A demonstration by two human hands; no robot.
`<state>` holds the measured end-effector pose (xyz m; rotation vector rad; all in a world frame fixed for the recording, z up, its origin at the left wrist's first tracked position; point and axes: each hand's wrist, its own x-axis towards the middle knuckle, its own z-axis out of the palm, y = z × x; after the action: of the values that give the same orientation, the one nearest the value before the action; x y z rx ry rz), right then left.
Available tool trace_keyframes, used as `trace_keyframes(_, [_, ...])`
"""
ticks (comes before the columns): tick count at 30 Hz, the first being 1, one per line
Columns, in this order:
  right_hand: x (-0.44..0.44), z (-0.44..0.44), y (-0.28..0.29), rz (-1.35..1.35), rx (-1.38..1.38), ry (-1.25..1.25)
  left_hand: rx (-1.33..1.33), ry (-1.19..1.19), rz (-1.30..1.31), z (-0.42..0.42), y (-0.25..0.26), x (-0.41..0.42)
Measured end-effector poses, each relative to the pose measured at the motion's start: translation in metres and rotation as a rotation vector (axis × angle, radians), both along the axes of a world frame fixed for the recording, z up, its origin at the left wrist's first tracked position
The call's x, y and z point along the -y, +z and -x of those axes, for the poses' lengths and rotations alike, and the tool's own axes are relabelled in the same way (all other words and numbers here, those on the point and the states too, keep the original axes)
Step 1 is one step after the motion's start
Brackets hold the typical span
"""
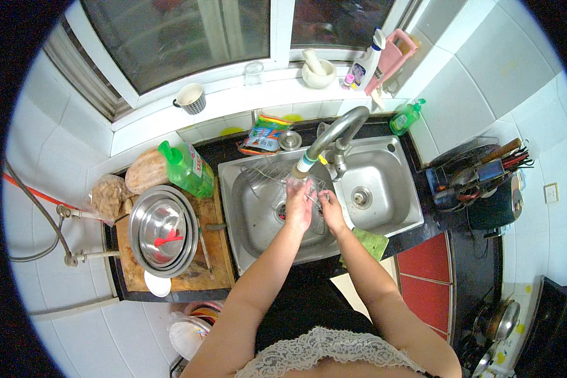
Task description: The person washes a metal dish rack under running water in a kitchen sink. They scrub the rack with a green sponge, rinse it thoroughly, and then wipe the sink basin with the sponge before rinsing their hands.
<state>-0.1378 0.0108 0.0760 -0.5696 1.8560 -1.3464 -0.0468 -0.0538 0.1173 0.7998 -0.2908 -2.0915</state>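
Observation:
Both hands are over the larger, left basin of a double steel sink, below the faucet. Water seems to run over my left hand, which is raised under the faucet's nozzle with its fingers around part of a thin wire rack. My right hand pinches the rack's wire at its lower right. The rack slants across the basin towards the back left. A drain shows partly beside my left wrist. A green cloth lies over the sink's front edge, near my right forearm.
Nested steel bowls holding a red utensil stand on a wooden cutting board at left, near a green jug. Behind the sink are a food packet and a green soap bottle. A mortar stands on the windowsill.

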Motion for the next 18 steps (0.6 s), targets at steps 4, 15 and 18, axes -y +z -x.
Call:
trace_keyframes(4, [0.007,-0.006,0.005,0.04,-0.204,0.061,0.103,0.013,-0.026,0.0,0.003,0.005])
trace_keyframes(15, [0.005,-0.001,0.067,-0.035,-0.34,0.177,0.055,0.177,-0.251,-0.036,-0.005,0.037])
trace_keyframes(18, [-0.01,0.028,0.03,-0.055,-0.471,0.073,-0.04,0.242,-0.342,-0.049,0.007,0.045])
